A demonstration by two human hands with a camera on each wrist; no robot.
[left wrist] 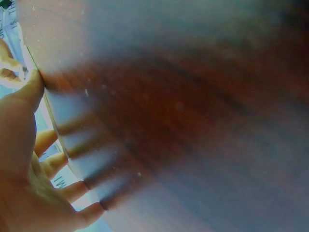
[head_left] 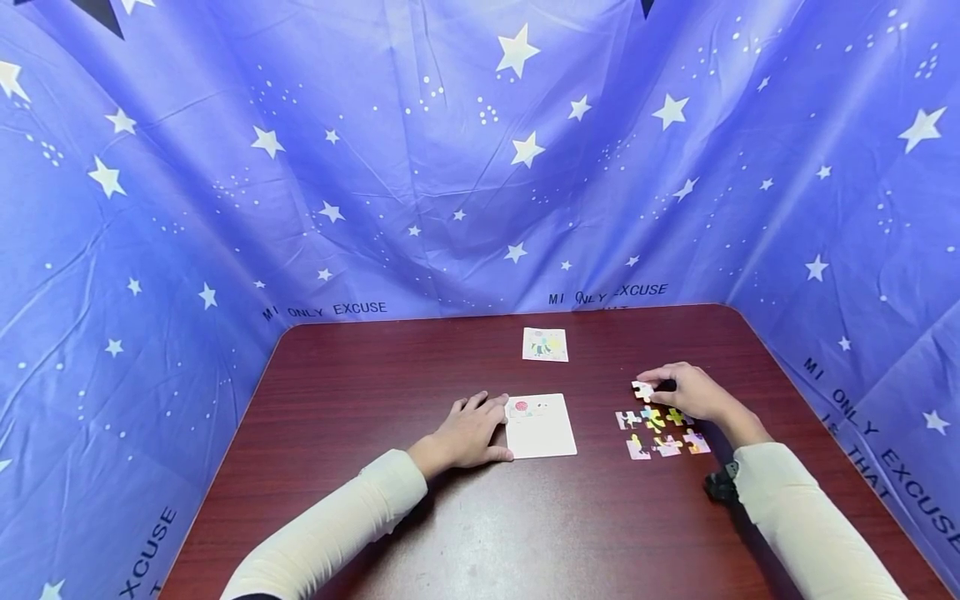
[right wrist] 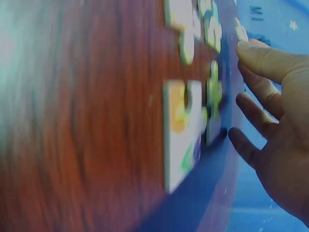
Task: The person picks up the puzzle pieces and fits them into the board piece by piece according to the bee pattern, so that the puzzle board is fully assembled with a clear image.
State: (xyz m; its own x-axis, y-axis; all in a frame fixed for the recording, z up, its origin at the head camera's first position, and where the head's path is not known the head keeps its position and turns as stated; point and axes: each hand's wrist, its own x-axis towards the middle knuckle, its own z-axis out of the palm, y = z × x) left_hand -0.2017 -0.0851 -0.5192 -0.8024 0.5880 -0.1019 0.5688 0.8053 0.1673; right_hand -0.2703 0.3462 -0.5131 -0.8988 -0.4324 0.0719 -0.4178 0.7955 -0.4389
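Now my right hand [head_left: 690,393] is pinching a probably light, stiff piece [head_left: 642,391] edgewise; my spread left hand [head_left: 470,431] is touching the board [head_left: 542,437].

1 head view faces forward and down; 2 close wrist views share its tabletop [head_left: 540,529].

On the blue star-printed cloth [head_left: 450,150] in the head view, black capitals read MI ONLY EXCUSE twice along the back, just above the far edge of the bench [head_left: 322,383], and again on the right, with IS THAT beneath. On the left, XCUSE can be read. The right wrist view shows MI on the cloth
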